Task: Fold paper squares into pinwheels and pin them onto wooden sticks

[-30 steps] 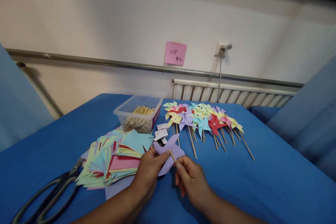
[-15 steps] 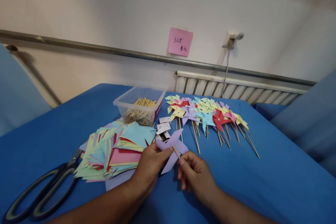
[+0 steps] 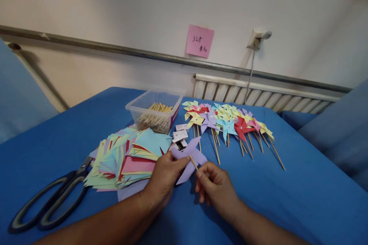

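A purple paper pinwheel (image 3: 195, 155) is held between my two hands, its back toward me. My left hand (image 3: 165, 172) grips the paper, with the thumb pressed at the centre by the stick's end. In my right hand (image 3: 215, 187), thumb and fingers pinch a thin wooden stick (image 3: 193, 162) that lies against the pinwheel's middle. Whether the stick is fastened there I cannot tell. Just beyond are small white boxes (image 3: 180, 135), the nearest one open with dark contents. Left of my left hand lies a pile of coloured paper squares (image 3: 123, 160).
Large dark-handled scissors (image 3: 64, 187) rest at the left, tips by the paper. A clear plastic tub (image 3: 138, 109) holds many wooden sticks (image 3: 158, 115). Several finished pinwheels (image 3: 227, 122) lie behind on the blue tablecloth (image 3: 301, 199). A radiator (image 3: 230, 90) and wall stand beyond.
The view has shifted slightly, so the scene sits a little higher and further right. Both hands keep the same hold on the pinwheel and stick.
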The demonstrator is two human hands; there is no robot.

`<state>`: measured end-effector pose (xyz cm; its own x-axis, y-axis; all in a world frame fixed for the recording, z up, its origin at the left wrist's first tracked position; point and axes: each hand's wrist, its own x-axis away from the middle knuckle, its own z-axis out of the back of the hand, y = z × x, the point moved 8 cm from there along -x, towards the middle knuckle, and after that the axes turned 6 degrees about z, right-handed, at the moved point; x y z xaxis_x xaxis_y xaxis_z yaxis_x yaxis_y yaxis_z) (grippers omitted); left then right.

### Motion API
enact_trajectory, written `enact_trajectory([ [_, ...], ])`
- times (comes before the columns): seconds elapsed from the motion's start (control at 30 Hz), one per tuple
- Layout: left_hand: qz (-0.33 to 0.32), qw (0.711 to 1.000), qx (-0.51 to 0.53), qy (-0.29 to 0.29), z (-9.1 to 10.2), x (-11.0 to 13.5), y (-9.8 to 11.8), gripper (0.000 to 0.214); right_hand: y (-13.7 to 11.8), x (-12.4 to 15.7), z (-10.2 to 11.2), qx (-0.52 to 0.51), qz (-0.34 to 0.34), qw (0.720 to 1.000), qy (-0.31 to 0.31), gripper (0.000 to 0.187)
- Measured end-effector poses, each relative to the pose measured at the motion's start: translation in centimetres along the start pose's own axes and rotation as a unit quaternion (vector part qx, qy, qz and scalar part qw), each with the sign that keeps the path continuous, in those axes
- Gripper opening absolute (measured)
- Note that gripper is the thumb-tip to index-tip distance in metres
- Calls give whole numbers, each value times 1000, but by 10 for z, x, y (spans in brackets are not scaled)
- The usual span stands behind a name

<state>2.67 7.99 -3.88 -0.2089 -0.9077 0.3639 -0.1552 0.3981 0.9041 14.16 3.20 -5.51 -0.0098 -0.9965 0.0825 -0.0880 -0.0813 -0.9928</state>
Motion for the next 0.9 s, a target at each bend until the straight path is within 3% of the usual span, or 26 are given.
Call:
enact_trajectory([
  [0.23,3,1000,-9,23,4,1,0,27,1,1,1,7,-2,1000,-2,44],
  [0.9,11,1000,-7,7,-1,3,-2,20,0,2,1,10,0,1000,4,43],
])
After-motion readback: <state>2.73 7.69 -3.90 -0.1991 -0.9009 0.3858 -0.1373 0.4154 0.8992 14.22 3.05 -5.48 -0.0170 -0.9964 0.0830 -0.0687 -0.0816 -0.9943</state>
